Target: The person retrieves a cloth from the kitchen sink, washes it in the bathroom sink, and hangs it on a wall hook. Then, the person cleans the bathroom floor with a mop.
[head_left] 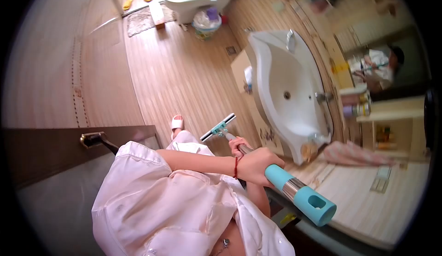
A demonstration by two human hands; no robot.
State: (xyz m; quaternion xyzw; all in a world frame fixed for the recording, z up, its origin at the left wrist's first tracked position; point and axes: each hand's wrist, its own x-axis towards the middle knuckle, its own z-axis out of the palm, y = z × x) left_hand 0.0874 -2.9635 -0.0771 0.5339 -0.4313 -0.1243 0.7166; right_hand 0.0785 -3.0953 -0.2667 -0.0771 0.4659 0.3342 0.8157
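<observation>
Left hand (259, 164): gripping turquoise-and-grey cylindrical handle (301, 196)
Right hand (238, 146): fingers closed around it, lower
Narrow turquoise-and-white squeegee head (218, 128): between white slipper (177, 123) and white ceramic basin (278, 76)

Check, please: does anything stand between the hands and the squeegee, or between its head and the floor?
Nothing visible: the left hand and right hand grip the squeegee directly. I see nothing between its head and the floor either, but cannot tell whether they touch.
</observation>
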